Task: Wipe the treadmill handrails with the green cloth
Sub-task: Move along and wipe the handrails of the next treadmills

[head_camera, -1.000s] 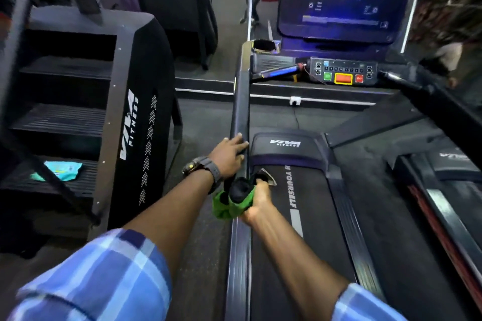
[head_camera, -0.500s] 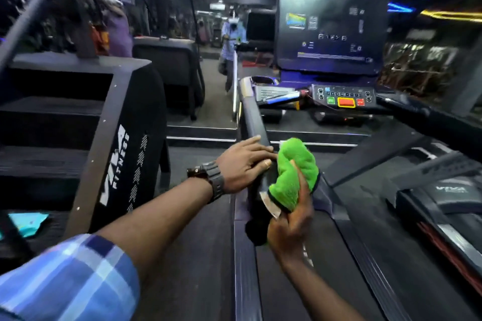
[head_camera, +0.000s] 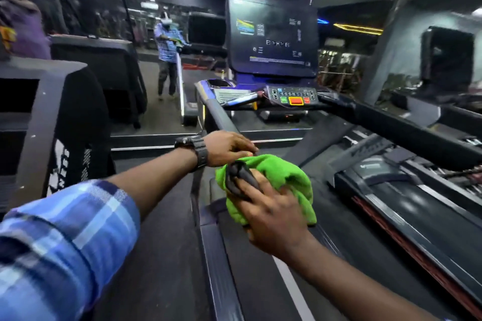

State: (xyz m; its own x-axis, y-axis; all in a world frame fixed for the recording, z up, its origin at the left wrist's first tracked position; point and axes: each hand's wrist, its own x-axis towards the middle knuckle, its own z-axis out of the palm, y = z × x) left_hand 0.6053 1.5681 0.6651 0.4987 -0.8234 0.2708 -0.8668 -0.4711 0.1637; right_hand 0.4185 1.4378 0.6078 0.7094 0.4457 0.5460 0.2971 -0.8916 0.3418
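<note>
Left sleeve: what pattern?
Blue and white plaid on the left sleeve, rolled up the forearm; head view, the only one.

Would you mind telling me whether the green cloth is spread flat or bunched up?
Bunched up: the cloth sits in a rumpled wad over the handrail, under the right hand.

The right hand [head_camera: 271,214] presses the green cloth [head_camera: 284,177] over the left handrail [head_camera: 221,117], the left hand [head_camera: 227,147] resting just beside it.

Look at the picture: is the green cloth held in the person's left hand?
No. The green cloth is bunched under the right hand, while the left hand rests bare on the handrail.
</note>
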